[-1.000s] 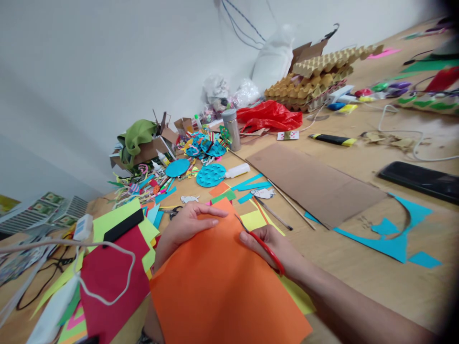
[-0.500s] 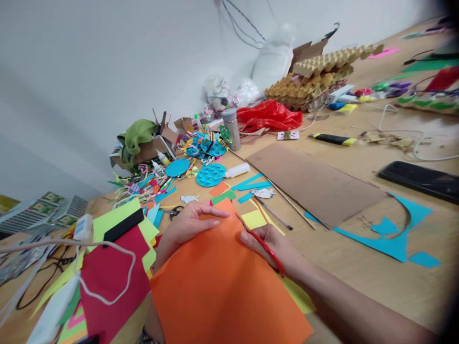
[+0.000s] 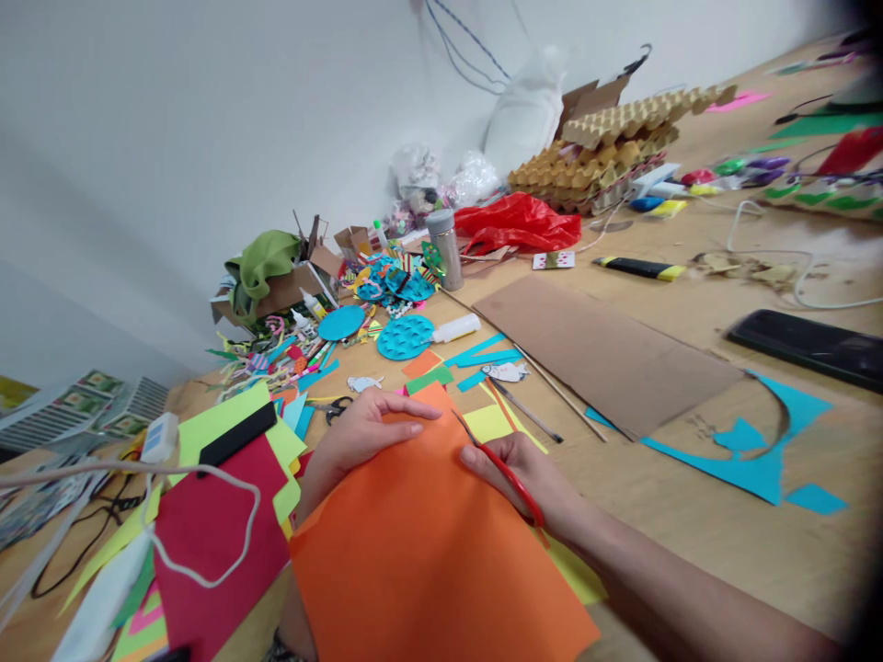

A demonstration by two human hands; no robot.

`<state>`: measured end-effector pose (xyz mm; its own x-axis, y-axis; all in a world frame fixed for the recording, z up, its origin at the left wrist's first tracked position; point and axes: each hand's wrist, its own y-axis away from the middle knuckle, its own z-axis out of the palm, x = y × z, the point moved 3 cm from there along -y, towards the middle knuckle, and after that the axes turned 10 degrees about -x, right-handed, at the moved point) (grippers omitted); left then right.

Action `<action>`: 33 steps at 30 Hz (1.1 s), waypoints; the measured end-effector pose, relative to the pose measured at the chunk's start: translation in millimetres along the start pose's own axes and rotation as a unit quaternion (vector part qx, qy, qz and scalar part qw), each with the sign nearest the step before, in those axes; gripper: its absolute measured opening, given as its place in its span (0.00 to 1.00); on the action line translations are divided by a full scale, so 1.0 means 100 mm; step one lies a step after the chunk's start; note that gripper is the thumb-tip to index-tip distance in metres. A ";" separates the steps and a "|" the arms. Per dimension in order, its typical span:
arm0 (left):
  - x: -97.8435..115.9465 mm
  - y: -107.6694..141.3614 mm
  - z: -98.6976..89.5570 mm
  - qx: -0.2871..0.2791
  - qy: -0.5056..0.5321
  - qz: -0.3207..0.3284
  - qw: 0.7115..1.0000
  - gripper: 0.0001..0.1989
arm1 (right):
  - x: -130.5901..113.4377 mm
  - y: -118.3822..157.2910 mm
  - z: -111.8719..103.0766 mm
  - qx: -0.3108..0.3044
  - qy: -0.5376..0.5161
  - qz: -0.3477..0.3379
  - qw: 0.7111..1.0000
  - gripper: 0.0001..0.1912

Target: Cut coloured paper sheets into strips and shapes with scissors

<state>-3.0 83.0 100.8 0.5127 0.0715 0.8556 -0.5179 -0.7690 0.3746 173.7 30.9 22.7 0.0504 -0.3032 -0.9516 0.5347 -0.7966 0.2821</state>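
Note:
A large sheet of orange paper [image 3: 441, 552] fills the near middle, tilted up towards me. My left hand [image 3: 376, 428] is closed on its far left edge, with the fingers lying over the top side and the thumb hidden. In my right hand [image 3: 517, 469] is a pair of red-handled scissors [image 3: 514, 487], its blades at the paper's far right edge. The right thumb rests on top of the sheet near the handle. How far the blades are apart cannot be made out. Yellow paper [image 3: 487, 423] lies beyond and partly under the orange sheet.
Left of the sheet lie red paper [image 3: 217, 542], a black bar [image 3: 238, 437] and a white cable [image 3: 255, 515]. Ahead are a cardboard piece [image 3: 607, 354], a paper fish [image 3: 507, 371] and blue scraps [image 3: 731, 469]. A phone [image 3: 807, 345] and a cutter knife [image 3: 638, 268] lie to the right.
The scissors' red handle and the near corner of the orange paper have shifted very slightly. Both hands otherwise keep their places.

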 end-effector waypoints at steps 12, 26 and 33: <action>0.05 0.00 0.04 -0.013 0.019 0.004 1.000 0.11 | -0.08 0.01 -0.01 -0.002 0.029 -0.015 0.999 0.31; 0.07 -0.01 0.03 -0.015 -0.015 0.019 1.000 0.12 | -0.07 0.01 0.01 0.005 -0.010 -0.014 1.000 0.30; 0.08 -0.01 0.02 -0.010 -0.046 0.044 0.998 0.12 | -0.08 0.01 0.00 0.004 0.001 -0.010 1.000 0.31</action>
<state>2.7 83.0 106.6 0.5248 -0.0554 0.8494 -0.5767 -0.7571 0.3070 173.9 33.0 30.0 0.0415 -0.2854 -0.9575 0.5281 -0.8073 0.2635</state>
